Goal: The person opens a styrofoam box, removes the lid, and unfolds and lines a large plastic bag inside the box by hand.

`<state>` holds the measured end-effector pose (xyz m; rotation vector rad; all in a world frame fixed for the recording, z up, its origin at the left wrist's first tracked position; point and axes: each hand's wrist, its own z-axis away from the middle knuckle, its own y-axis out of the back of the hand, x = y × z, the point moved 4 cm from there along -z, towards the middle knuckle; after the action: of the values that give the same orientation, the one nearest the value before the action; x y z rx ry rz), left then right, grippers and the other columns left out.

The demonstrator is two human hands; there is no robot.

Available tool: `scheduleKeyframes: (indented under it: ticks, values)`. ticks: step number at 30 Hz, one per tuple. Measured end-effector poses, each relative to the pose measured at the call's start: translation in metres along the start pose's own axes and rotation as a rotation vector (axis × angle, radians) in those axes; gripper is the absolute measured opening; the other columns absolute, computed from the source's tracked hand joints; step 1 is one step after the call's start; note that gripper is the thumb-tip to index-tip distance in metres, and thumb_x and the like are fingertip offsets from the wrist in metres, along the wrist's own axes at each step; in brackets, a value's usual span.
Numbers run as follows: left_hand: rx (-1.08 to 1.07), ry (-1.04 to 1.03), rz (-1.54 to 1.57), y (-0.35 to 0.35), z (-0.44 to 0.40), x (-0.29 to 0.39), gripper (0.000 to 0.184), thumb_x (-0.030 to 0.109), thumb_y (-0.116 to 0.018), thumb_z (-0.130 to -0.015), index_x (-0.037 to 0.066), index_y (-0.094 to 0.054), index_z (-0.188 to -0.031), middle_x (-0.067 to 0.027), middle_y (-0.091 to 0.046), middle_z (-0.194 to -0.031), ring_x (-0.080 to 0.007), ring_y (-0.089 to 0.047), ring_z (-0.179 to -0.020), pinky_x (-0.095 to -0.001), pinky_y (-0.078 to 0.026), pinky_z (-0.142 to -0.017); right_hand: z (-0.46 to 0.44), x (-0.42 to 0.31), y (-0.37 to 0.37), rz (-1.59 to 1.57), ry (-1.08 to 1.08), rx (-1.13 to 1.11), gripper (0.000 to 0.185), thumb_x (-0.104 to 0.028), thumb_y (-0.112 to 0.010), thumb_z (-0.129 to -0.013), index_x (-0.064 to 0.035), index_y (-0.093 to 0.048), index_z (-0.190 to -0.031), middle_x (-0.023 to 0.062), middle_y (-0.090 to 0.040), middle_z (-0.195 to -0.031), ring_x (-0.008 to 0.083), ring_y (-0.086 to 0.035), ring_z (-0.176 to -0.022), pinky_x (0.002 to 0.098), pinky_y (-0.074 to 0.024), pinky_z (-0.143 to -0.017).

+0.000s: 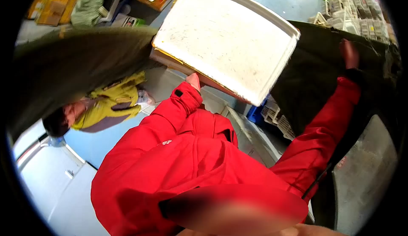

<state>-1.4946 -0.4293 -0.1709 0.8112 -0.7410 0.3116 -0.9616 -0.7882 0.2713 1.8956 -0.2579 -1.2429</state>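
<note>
A cardboard box with a shallow white tray on top is carried in front of me, tilted. My left hand is closed at the near side of the box; most of its fingers are hidden by the box and the red sleeve. Out to the right, my right hand is raised against a heavy dark curtain. That hand is blurred, and its fingers do not show clearly.
Another dark curtain panel hangs at left. A person in a yellow jacket is beyond it. Cardboard boxes stand at upper left; white plastic baskets are piled at upper right. A grey metal panel stands at lower right.
</note>
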Motion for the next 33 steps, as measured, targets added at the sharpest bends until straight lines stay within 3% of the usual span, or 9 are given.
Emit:
scheduleKeyframes:
  ticks: [3,5,6,7,9,16,17,24,33]
  values:
    - [-0.019,-0.336,0.005,-0.074,-0.036,-0.025,0.019,0.016,-0.053,-0.072,-0.003,-0.053,-0.070,-0.0062,-0.054,-0.067,-0.0140,-0.047,-0.059,-0.0327,-0.040,-0.052,0.054,-0.017,0.023,-0.334,-0.391,0.016,0.031,-0.024,-0.049,-0.084,-0.0062,-0.053,-0.109,0.0006,-0.057,-0.094,0.0086,-0.052,-0.079,0.0216,-0.0410,-0.070]
    - [-0.177,0.422,1.182,-0.029,0.033,0.028,0.022,0.018,-0.042,-0.080,0.001,-0.054,-0.083,-0.0118,-0.057,-0.083,-0.0242,-0.055,-0.072,-0.0367,-0.048,-0.061,0.114,0.027,0.029,-0.329,-0.429,0.002,0.029,-0.023,-0.048,-0.084,-0.0064,-0.054,-0.108,-0.0003,-0.056,-0.092,0.0085,-0.051,-0.080,0.0224,-0.0400,-0.072]
    - [-0.201,0.071,0.884,-0.042,0.005,0.051,0.025,0.020,-0.041,-0.080,0.000,-0.054,-0.085,-0.0122,-0.057,-0.086,-0.0248,-0.055,-0.073,-0.0373,-0.048,-0.063,0.099,0.057,0.028,-0.270,-0.428,-0.036,0.028,-0.022,-0.047,-0.085,-0.0061,-0.054,-0.107,-0.0005,-0.056,-0.092,0.0085,-0.050,-0.081,0.0229,-0.0394,-0.073]
    - [-0.164,0.243,1.053,-0.034,0.011,0.082,0.028,0.021,-0.040,-0.080,-0.001,-0.054,-0.090,-0.0128,-0.056,-0.091,-0.0247,-0.055,-0.075,-0.0376,-0.048,-0.066,0.108,0.031,0.014,0.104,-0.327,0.006,0.029,-0.022,-0.047,-0.084,-0.0050,-0.054,-0.106,0.0002,-0.056,-0.092,0.0092,-0.049,-0.081,0.0234,-0.0385,-0.074]
    - [-0.146,0.483,1.190,-0.028,0.004,0.141,0.034,0.025,-0.039,-0.081,0.000,-0.051,-0.101,-0.0129,-0.055,-0.098,-0.0238,-0.055,-0.082,-0.0365,-0.048,-0.070,0.148,-0.009,-0.012,-0.148,-0.341,-0.024,0.030,-0.023,-0.047,-0.085,-0.0051,-0.053,-0.107,0.0012,-0.055,-0.095,0.0092,-0.049,-0.082,0.0232,-0.0381,-0.075]
    - [0.009,0.140,0.784,-0.057,-0.089,0.238,0.029,0.015,-0.040,-0.080,0.000,-0.053,-0.102,-0.0114,-0.057,-0.095,-0.0218,-0.057,-0.083,-0.0348,-0.050,-0.070,0.237,0.154,-0.070,-0.784,-0.540,-0.122,0.046,-0.028,-0.050,-0.083,-0.0096,-0.038,-0.123,0.0079,-0.044,-0.119,0.0183,-0.042,-0.108,0.0317,-0.0359,-0.088]
    - [0.082,0.393,1.313,-0.067,-0.115,0.257,0.029,0.015,-0.040,-0.080,0.000,-0.054,-0.101,-0.0115,-0.057,-0.095,-0.0221,-0.057,-0.082,-0.0355,-0.050,-0.067,0.256,0.179,-0.076,-0.846,-0.600,-0.058,0.045,-0.029,-0.050,-0.083,-0.0096,-0.038,-0.123,0.0077,-0.044,-0.119,0.0183,-0.042,-0.108,0.0318,-0.0360,-0.088]
    - [0.201,0.244,1.124,-0.047,-0.205,0.386,0.033,0.019,-0.042,-0.077,0.000,-0.055,-0.101,-0.0159,-0.055,-0.099,-0.0288,-0.056,-0.083,-0.0419,-0.050,-0.068,0.424,0.175,-0.091,-1.014,-1.148,0.790,0.043,-0.029,-0.049,-0.084,-0.0096,-0.040,-0.122,0.0062,-0.045,-0.118,0.0187,-0.043,-0.106,0.0321,-0.0364,-0.088]
    - [-0.132,0.061,1.030,-0.129,-0.398,0.528,0.033,0.024,-0.047,-0.078,0.004,-0.054,-0.104,-0.0146,-0.056,-0.096,-0.0282,-0.056,-0.083,-0.0392,-0.048,-0.076,0.434,0.126,-0.184,-1.121,-1.125,1.687,0.041,-0.029,-0.047,-0.085,-0.0097,-0.042,-0.120,0.0044,-0.047,-0.117,0.0192,-0.045,-0.104,0.0325,-0.0370,-0.087]
